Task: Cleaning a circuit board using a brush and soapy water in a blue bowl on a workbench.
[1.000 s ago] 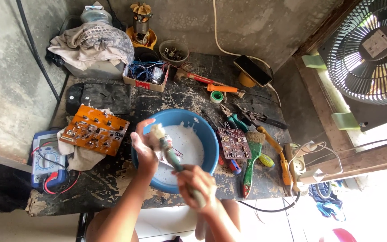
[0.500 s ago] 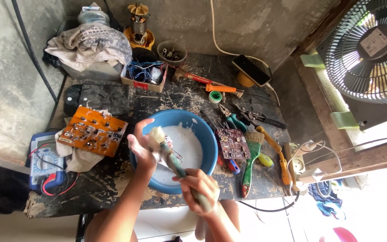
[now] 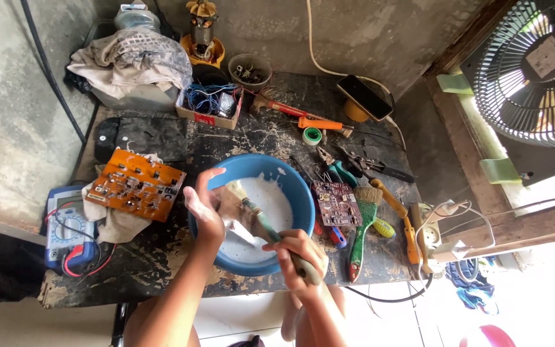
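My right hand (image 3: 301,255) grips the handle of a paintbrush (image 3: 261,218) whose pale bristles point up and left over a blue basin (image 3: 293,186) of white liquid. My left hand (image 3: 205,204) holds a small flat board-like piece (image 3: 237,222) over the basin, against the brush bristles; most of that piece is hidden by the hand and foam. The basin sits at the front middle of a dark worn table (image 3: 155,257).
An orange circuit board (image 3: 135,185) on a cloth and a blue multimeter (image 3: 67,226) lie at the left. A purple circuit board (image 3: 335,202), a green-handled brush (image 3: 362,228), pliers, screwdrivers and a tape roll lie at the right. A fan (image 3: 534,64) stands beyond the table's right side.
The brush and my right hand have shifted slightly against the piece in my left hand, over the basin. Everything else on the table stays put.
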